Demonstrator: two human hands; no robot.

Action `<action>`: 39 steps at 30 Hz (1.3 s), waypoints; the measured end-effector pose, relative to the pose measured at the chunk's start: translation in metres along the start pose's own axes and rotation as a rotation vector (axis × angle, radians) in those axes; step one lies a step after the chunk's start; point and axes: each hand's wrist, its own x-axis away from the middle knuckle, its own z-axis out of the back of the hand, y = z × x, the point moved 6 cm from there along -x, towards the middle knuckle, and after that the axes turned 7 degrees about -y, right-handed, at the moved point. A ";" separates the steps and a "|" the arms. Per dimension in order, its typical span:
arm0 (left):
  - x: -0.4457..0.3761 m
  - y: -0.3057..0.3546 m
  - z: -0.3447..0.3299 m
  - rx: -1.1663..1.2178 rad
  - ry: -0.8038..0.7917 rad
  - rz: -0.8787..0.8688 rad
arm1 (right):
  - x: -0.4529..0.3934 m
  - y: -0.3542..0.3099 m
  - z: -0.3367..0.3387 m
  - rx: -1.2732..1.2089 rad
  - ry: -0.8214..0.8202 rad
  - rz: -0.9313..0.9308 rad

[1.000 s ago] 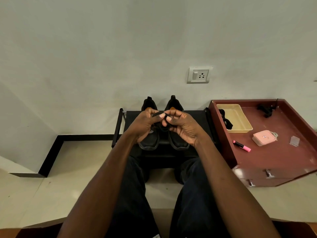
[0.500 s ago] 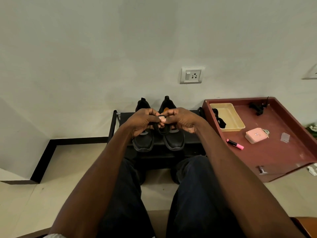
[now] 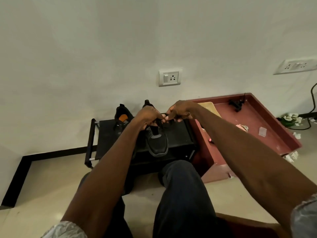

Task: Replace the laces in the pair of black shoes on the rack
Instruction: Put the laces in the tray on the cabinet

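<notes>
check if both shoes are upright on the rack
Yes: both shoes, left and right, stand sole-down on the rack.

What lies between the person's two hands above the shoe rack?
In the head view, a short stretch of black lace spans from the left hand to the right hand, over the right shoe.

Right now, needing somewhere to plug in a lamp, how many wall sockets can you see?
2. One socket is on the wall above the shoe rack; the other socket is at the far right, partly cut off. More may lie outside the view.
</notes>
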 end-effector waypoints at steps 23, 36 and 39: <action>-0.229 0.027 -0.152 -0.300 0.012 -0.230 | -0.108 0.199 0.235 0.586 0.693 -0.247; -0.251 0.000 -0.149 -0.315 0.154 -0.277 | -0.150 0.202 0.230 0.945 0.563 -0.220; -0.244 0.000 -0.147 -0.271 0.172 -0.284 | -0.141 0.196 0.221 0.886 0.613 -0.131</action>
